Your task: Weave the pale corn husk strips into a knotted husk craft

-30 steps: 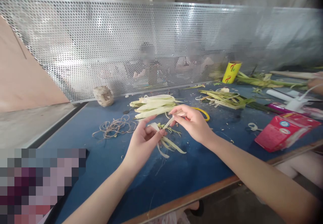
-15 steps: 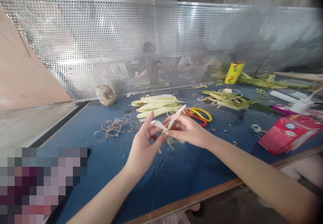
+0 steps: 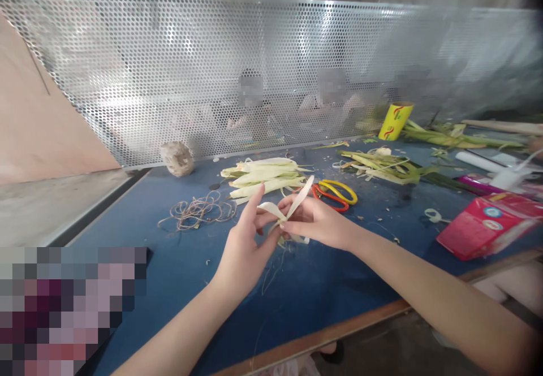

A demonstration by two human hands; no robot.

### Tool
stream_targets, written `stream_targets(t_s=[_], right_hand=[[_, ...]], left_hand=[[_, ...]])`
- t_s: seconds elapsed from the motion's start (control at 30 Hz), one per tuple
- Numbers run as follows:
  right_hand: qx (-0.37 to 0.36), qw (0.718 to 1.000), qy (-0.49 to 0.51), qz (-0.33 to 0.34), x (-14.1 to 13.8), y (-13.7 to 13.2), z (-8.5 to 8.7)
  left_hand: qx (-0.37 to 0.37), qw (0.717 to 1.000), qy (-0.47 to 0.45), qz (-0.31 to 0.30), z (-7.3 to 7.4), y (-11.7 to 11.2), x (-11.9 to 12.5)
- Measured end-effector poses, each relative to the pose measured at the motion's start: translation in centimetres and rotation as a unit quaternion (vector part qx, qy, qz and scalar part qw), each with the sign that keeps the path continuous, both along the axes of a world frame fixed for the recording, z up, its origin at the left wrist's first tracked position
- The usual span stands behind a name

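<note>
Since a second ago, right hand (image 3: pixel 320 222) moved down and in to meet left hand (image 3: pixel 246 243); the scissors (image 3: pixel 350 192) it partly covered now show both handles. Husk strip (image 3: pixel 300 199) went from being stretched between the hands to a V with two pale ends sticking up. Half a second back looks nearly the same as now.

Landmark: husk pile (image 3: pixel 267 172). Sizes down from the top:

Perforated metal screen (image 3: pixel 190 70): behind the pile, spans the view; people blurred through it.
Blue table (image 3: pixel 169 302): under the pile, wood-coloured front edge.
Red packet (image 3: pixel 487 226): well right of the pile, nearer the wearer, glossy.
Green husk heap (image 3: pixel 382 167): right of the pile, loose leaves and stems.
Twine tangle (image 3: pixel 197 213): left of the pile, slightly nearer.
Yellow roll (image 3: pixel 396 121): right and back from the pile, upright, leaning a bit.
Tan lump (image 3: pixel 177 158): left and back, near the screen.
Scissors: just right of the pile, yellow and orange-red handles; blades hidden.
Strip: in front of the pile, held up over the table. Both hands pinch it where the ends meet, thumbs close together; left index points up. Finger contact behind the strip: can't tell.
</note>
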State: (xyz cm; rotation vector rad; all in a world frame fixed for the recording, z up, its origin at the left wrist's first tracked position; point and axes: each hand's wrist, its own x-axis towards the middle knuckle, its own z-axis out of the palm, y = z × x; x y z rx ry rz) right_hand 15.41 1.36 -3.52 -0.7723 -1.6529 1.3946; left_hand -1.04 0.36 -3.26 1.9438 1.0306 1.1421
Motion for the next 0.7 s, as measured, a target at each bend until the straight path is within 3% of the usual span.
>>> stream_targets(t_s=[0.17,0.3,0.43,0.6,0.7], right_hand=[[0.001,1.000,-0.013,-0.017,0.09,0.22,-0.13],[-0.034,0.998,0.002,-0.047,0.06,0.47,-0.25],[-0.048,0.997,-0.011,-0.051,0.17,0.51,-0.17],[-0.046,0.997,-0.033,-0.049,0.32,0.39,0.04],[0.008,0.994,-0.083,-0.068,0.27,0.24,0.10]], left_hand=[[0.022,0.999,-0.008,-0.033,-0.04,-0.20,-0.01],[0.117,0.988,0.090,-0.042,-0.20,0.20,-0.36],[0.197,0.966,0.168,0.000,-0.40,0.71,-0.70],[0.195,0.964,0.179,0.030,-0.25,0.62,-0.70],[0.168,0.969,0.175,0.049,-0.04,0.29,-0.55]])
